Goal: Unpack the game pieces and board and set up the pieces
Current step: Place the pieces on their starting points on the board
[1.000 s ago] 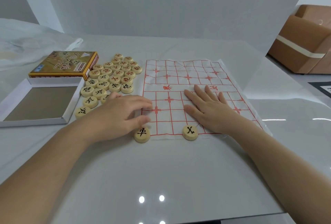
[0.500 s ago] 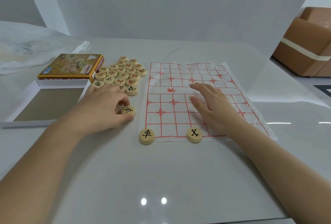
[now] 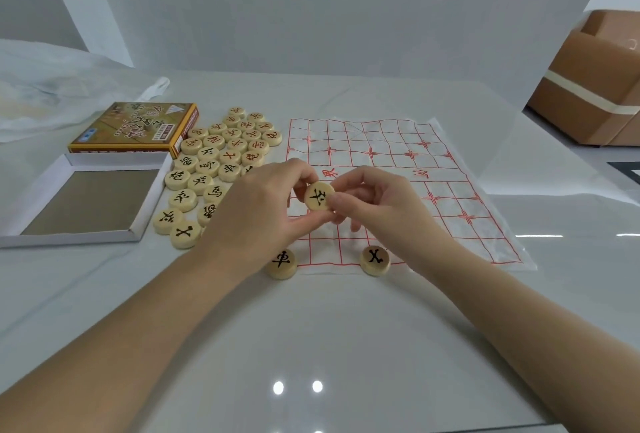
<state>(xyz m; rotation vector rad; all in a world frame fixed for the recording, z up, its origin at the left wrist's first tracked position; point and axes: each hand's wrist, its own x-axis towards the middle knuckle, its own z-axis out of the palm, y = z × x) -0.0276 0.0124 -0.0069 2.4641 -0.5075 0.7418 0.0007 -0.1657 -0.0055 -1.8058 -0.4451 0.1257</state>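
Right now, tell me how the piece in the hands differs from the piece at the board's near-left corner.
The held piece is up above the board, pinched between the left hand and right hand; the corner piece lies untouched. The held piece tilts toward the camera; the corner piece lies flat. The held piece's black character differs from the corner piece's. Both are round, pale discs.

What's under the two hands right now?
Mostly the red-grid board, near its left-centre. The left hand and right hand pinch one black-marked piece above it. The left hand also covers part of the loose pile, so pieces there can't be counted.
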